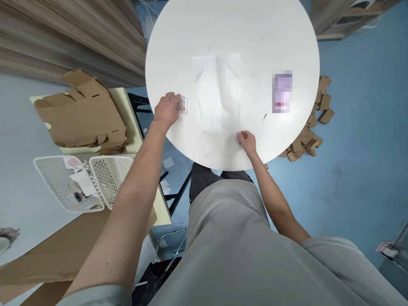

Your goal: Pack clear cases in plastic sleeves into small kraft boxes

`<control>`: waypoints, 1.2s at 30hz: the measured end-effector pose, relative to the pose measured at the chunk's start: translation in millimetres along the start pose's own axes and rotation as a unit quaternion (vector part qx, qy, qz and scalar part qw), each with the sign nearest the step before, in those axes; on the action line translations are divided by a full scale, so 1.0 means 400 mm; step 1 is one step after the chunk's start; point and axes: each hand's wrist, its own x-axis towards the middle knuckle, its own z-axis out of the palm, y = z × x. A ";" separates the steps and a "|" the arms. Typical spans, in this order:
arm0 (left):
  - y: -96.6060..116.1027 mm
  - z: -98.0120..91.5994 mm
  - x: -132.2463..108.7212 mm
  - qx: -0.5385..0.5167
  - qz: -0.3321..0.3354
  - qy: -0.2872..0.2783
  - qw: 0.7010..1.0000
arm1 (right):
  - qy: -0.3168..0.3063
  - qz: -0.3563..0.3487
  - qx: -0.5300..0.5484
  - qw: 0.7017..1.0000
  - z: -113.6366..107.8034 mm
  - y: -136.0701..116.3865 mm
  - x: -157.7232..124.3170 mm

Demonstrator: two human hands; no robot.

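One small clear box [182,104] is on the left part of the round white table [255,34], close to the edge. It has little reddish things [181,105] in it, too small to count. The left hand [167,111] is curled at the box's left side and grips it with its fingertips.

One big see-through sheet [223,93] lies flat to the right of the box, near the middle of the table. It may be a bag; I cannot tell. The right hand [247,142] is by its near right corner, low over the table. Its fingers are bent in and the tips are close together, but I cannot tell if they pinch the sheet.

Farther right is one purple and white thing [282,91], too blurry to name. Two small dark marks [264,117] show on the table top.

Past the table on the right, a pile of brown cardboard pieces [304,142] sits on the blue floor [360,140], too many to count. On the left is one pale yellow table [162,210]. On it are some flat brown boxes [86,112], stacked up, and near them are two white baskets [108,178] with holes, side by side.
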 end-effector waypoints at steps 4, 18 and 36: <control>0.038 0.041 -0.100 -0.007 -0.040 0.079 0.996 | -0.025 -0.003 -0.056 0.998 -0.025 0.020 -0.021; 0.111 0.404 -0.384 0.002 0.061 -0.055 0.997 | -0.041 -0.123 -0.158 0.979 -0.010 -0.010 -0.098; 0.093 0.395 -0.379 -0.191 -0.200 0.097 0.956 | -0.185 -0.273 -0.248 0.911 0.201 -0.071 -0.091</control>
